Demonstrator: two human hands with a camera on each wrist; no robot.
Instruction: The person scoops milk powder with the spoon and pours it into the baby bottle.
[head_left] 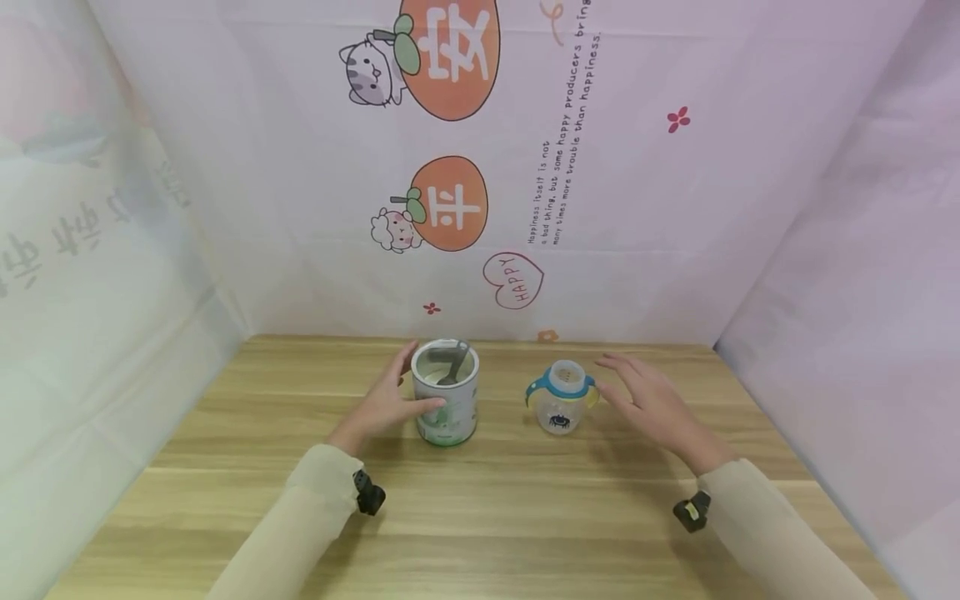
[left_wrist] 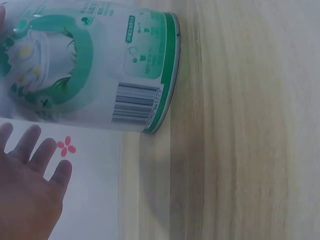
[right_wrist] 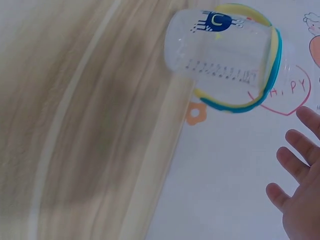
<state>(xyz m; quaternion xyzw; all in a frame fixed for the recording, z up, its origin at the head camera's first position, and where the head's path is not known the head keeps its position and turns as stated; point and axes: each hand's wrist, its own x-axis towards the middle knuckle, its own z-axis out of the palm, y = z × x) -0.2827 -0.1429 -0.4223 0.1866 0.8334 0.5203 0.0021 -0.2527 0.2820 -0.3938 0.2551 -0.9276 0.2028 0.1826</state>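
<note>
An open white-and-green can (head_left: 447, 417) stands upright on the table, a grey scoop (head_left: 454, 363) leaning inside its rim. My left hand (head_left: 386, 408) is spread at the can's left side, thumb across its front. In the left wrist view that hand's fingers (left_wrist: 39, 152) are extended, with a gap between them and the can (left_wrist: 100, 65). To the right stands a clear lidless baby bottle (head_left: 559, 414) with a blue collar, blue-and-yellow handles and a dark animal print. My right hand (head_left: 651, 406) is beside its right handle, fingers loosely spread and holding nothing.
The wooden table (head_left: 480, 517) ends at a white printed cloth (head_left: 615, 275) behind the can and bottle. More cloth hangs at the left and right sides. A small black device (head_left: 369, 493) sits on the left sleeve, another device (head_left: 692, 511) on the right.
</note>
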